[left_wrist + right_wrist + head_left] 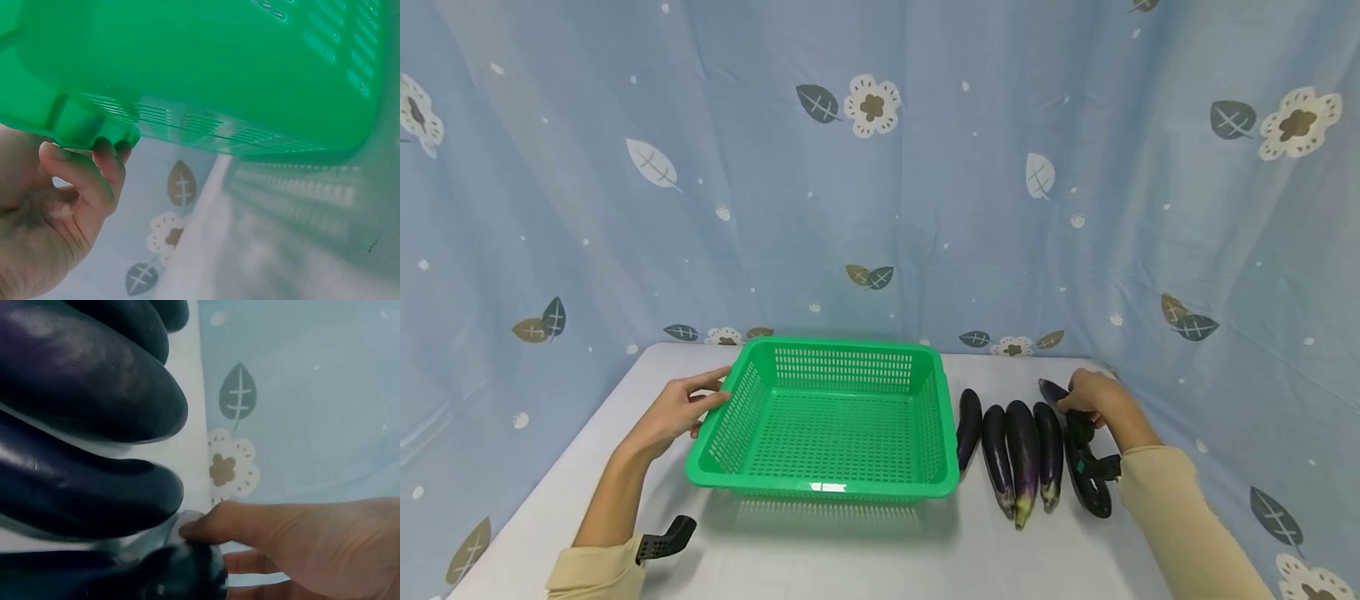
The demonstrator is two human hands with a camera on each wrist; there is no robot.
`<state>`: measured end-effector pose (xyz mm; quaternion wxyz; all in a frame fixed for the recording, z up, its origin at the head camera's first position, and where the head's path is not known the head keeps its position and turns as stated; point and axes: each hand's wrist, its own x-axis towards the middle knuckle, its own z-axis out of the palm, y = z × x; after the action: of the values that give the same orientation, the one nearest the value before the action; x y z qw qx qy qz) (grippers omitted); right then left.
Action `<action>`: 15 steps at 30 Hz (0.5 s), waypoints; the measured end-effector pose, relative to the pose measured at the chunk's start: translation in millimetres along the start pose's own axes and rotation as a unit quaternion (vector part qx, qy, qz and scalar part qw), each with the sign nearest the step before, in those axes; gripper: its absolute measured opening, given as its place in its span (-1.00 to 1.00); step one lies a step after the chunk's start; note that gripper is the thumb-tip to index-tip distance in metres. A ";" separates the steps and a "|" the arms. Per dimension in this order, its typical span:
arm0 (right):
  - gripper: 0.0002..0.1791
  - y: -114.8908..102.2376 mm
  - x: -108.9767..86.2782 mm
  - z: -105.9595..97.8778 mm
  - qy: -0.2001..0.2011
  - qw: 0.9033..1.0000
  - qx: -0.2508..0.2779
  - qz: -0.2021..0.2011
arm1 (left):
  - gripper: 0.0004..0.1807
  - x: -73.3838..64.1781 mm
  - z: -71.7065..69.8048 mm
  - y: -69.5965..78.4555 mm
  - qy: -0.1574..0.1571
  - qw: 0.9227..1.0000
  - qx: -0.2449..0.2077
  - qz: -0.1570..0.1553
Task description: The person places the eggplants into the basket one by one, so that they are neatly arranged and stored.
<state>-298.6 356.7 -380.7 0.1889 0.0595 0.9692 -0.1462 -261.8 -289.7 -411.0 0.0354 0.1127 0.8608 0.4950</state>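
Note:
A green plastic basket [835, 486] with slotted walls stands on the white table, nothing inside it. At its left rim, my left hand [681, 410] holds the edge with thumb and fingers; the left wrist view shows the fingertips of this hand [81, 194] bent against the rim. Over at the right, my right hand [1101, 402] grips a dark eggplant [1080, 427] near the table's back edge. In the right wrist view the thumb of this hand [300, 544] lies against the eggplant's end [184, 575]; the other fingers are partly hidden. Another eggplant [1092, 492] lies just below that hand.
Several more dark purple eggplants [1021, 450] lie side by side between the basket and my right hand. One eggplant [969, 421] lies close by the basket's right wall. A blue patterned curtain [880, 208] hangs behind the table [820, 558].

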 end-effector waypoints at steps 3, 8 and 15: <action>-0.54 -0.1 -1.5 0.7 0.006 1.000 0.003 0.007 | -0.32 -0.1 0.5 -0.2 -0.001 1.000 0.000 -0.002; -0.60 -0.8 -6.2 -4.0 0.003 1.000 0.021 0.001 | -0.33 1.2 0.4 -0.5 0.003 1.000 0.002 -0.001; -0.55 0.8 -4.0 -8.4 0.005 0.999 0.030 -0.021 | -0.32 0.5 0.9 0.3 0.001 1.000 -0.003 -0.004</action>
<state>-297.7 359.8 -371.9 0.1791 0.0458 0.9663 -0.1791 -262.1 -288.7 -411.2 0.0373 0.1086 0.8599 0.4974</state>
